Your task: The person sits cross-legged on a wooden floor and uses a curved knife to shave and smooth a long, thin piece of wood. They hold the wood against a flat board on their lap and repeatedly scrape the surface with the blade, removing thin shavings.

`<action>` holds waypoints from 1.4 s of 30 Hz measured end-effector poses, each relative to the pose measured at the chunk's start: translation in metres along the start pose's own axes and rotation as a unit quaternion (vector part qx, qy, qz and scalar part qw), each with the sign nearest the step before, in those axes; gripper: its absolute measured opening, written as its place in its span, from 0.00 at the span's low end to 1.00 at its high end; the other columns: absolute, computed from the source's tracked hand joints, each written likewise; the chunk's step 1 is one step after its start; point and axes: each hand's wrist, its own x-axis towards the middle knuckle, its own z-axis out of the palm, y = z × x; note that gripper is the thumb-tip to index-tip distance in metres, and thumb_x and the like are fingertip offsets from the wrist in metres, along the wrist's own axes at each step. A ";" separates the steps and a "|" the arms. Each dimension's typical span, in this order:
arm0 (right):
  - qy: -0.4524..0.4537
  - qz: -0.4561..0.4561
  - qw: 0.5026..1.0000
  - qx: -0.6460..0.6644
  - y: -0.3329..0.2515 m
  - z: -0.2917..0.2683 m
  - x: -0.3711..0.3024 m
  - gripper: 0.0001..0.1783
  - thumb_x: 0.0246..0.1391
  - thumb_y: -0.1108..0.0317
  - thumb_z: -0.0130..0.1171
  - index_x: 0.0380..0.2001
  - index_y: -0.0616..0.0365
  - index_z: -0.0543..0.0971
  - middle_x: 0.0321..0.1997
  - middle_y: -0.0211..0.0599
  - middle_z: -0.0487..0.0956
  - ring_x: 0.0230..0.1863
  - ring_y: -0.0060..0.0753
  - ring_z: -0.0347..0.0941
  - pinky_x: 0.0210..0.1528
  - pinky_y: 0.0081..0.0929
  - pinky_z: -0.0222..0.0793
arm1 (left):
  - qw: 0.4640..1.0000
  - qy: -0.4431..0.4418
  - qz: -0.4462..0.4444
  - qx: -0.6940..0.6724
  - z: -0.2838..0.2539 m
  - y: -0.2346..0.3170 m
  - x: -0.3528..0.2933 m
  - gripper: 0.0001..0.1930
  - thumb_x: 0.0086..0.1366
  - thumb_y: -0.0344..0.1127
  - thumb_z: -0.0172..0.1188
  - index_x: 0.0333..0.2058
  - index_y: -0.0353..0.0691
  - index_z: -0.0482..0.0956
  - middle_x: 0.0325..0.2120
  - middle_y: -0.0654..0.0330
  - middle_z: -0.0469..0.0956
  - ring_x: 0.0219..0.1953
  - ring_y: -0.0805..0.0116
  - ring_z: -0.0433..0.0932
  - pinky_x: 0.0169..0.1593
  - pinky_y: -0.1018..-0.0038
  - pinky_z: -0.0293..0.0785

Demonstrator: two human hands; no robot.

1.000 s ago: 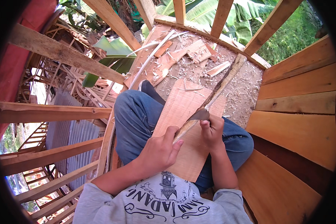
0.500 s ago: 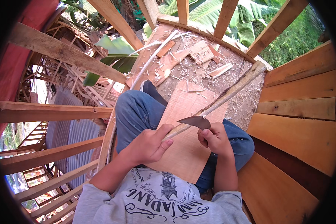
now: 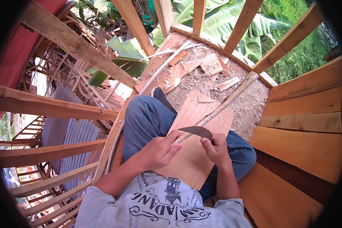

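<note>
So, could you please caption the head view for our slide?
Stick in left grip, knife in right grip, above a board, shavings scattered beyond.

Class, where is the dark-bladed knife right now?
Just right of the middle of the head view, the knife is in the right hand, its blade crossing the stick just beyond the left hand.

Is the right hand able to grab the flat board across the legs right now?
Probably not well: the right hand grips the curved knife. The flat board looks close, though, so putting the knife down should free the hand.
</note>
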 end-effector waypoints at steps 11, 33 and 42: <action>0.206 0.039 0.978 0.013 -0.011 0.018 -0.035 0.27 0.63 0.53 0.50 0.14 0.60 0.69 0.10 0.24 0.64 0.11 0.14 0.59 0.13 0.15 0.50 | 0.992 -0.087 0.021 -0.093 -0.002 0.008 0.000 0.13 0.67 0.37 0.49 0.46 0.35 0.65 0.19 0.44 0.73 0.24 0.44 0.76 0.27 0.61 0.68; 0.398 0.051 0.913 0.070 -0.038 0.007 -0.044 0.24 0.62 0.59 0.52 0.14 0.56 0.62 0.09 0.25 0.59 0.08 0.16 0.54 0.09 0.17 0.48 | 0.874 -0.215 -0.061 -0.431 -0.014 0.014 -0.015 0.11 0.70 0.38 0.44 0.43 0.35 0.64 0.17 0.50 0.67 0.22 0.55 0.71 0.26 0.66 0.65; 0.017 0.228 0.942 0.247 -0.066 0.010 -0.060 0.15 0.59 0.68 0.55 0.19 0.61 0.72 0.11 0.23 0.65 0.12 0.13 0.58 0.14 0.16 0.52 | 0.996 -0.070 0.048 -0.034 -0.016 0.020 -0.010 0.13 0.67 0.38 0.50 0.43 0.36 0.66 0.18 0.45 0.73 0.24 0.45 0.76 0.27 0.58 0.70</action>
